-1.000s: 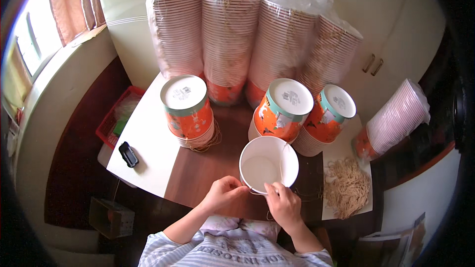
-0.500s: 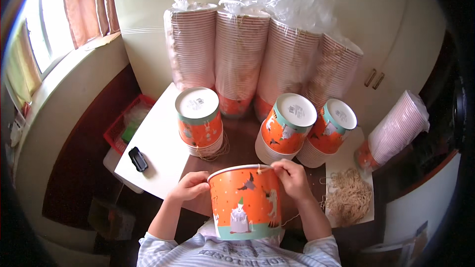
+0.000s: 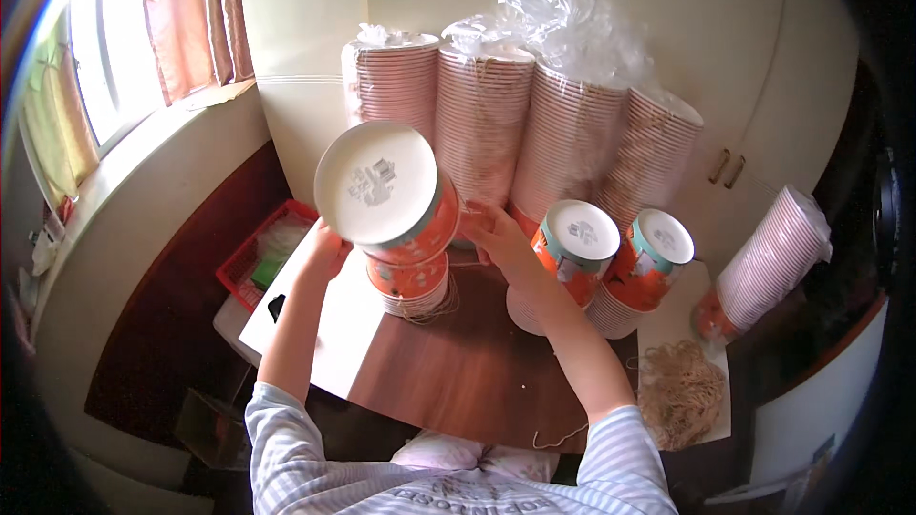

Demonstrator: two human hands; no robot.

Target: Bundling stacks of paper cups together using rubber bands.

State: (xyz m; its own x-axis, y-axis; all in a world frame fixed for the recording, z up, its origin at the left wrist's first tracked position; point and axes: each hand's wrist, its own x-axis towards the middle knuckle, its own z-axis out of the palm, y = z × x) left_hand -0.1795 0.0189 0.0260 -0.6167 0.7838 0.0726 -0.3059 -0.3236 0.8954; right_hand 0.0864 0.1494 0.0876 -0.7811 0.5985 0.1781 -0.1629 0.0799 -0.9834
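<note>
Between both hands is an upside-down orange paper bucket (image 3: 434, 221) with a teal band and a white base tilted up. It is above the left stack of nested orange buckets (image 3: 408, 278); whether they touch is hidden. My left hand (image 3: 329, 250) grips the bucket's left side, its fingers partly hidden behind it. On the other side, my right hand (image 3: 494, 236) pinches the bucket near its rim. Thin loose string (image 3: 441, 301) hangs at the stack's right edge.
Tall plastic-wrapped bucket stacks (image 3: 487, 124) line the cabinet side. Two inverted stacks (image 3: 582, 229) stand right of centre, with another wrapped stack (image 3: 775, 253) at far right. A heap of beige string (image 3: 679, 391) lies at right. A red basket (image 3: 239, 272) is beyond the left edge.
Both hands have carried the bucket from near my chest up and forward over the left stack. It has been turned from upright to upside down.
</note>
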